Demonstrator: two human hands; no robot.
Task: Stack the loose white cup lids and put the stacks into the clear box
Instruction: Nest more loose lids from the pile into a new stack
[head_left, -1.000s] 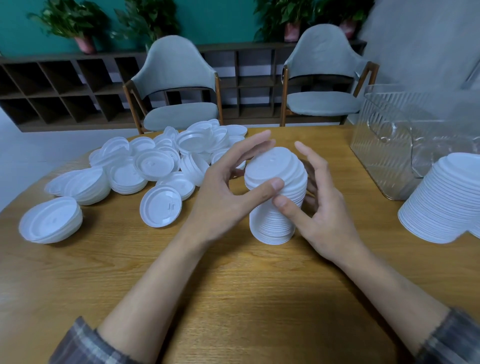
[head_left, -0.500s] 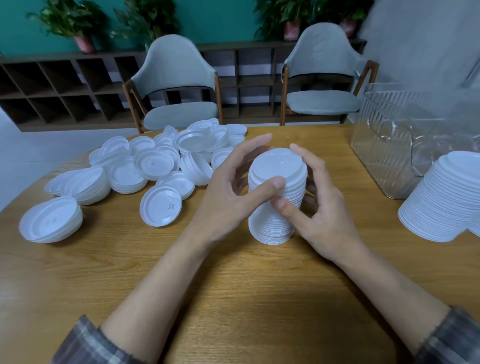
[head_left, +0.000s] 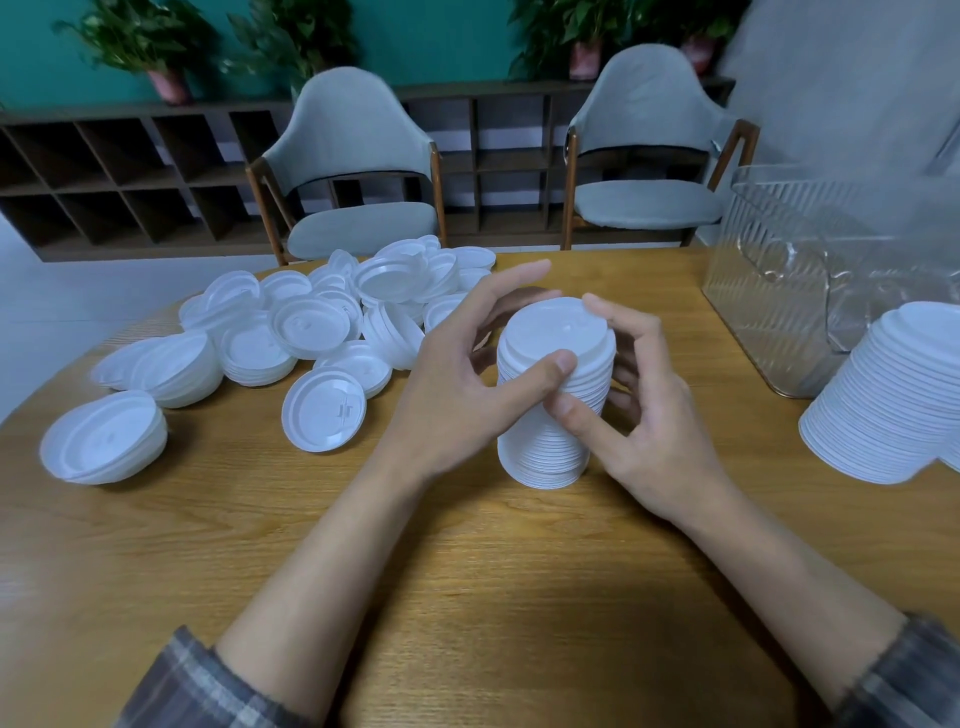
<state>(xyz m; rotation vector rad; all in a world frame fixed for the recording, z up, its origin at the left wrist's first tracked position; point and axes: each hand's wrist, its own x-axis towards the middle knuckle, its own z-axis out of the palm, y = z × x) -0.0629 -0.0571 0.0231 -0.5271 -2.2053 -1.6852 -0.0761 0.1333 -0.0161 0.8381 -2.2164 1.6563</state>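
Both hands clamped round a stack of lids (head_left: 545, 447) standing upright mid-table. Left hand (head_left: 457, 384) has its thumb pressed on the near side close to the top and its fingers reaching round the far side, with the index finger straight above the rim. Right hand (head_left: 657, 415) has its thumb on the near side just below the left thumb, its index finger curled onto the top lid's (head_left: 553, 330) far rim and its other fingers curled behind.

Single lid (head_left: 324, 410) lies flat just left of the left hand. Loose lids (head_left: 317, 322) are heaped beyond it toward the table's far left, some nested in short stacks. Small stack (head_left: 104, 439) sits apart near the left edge.

Clear box (head_left: 779, 291) stands at the far right corner; cannot tell what is inside. Larger stack (head_left: 893, 405) leans at the right edge, just in front of the box.

Wooden table (head_left: 467, 582) carries everything. Plaid sleeves (head_left: 208, 686) show at the near edge. Two grey chairs (head_left: 358, 171) stand behind the far edge, with a dark shelf (head_left: 104, 171) and potted plants (head_left: 140, 47) beyond.
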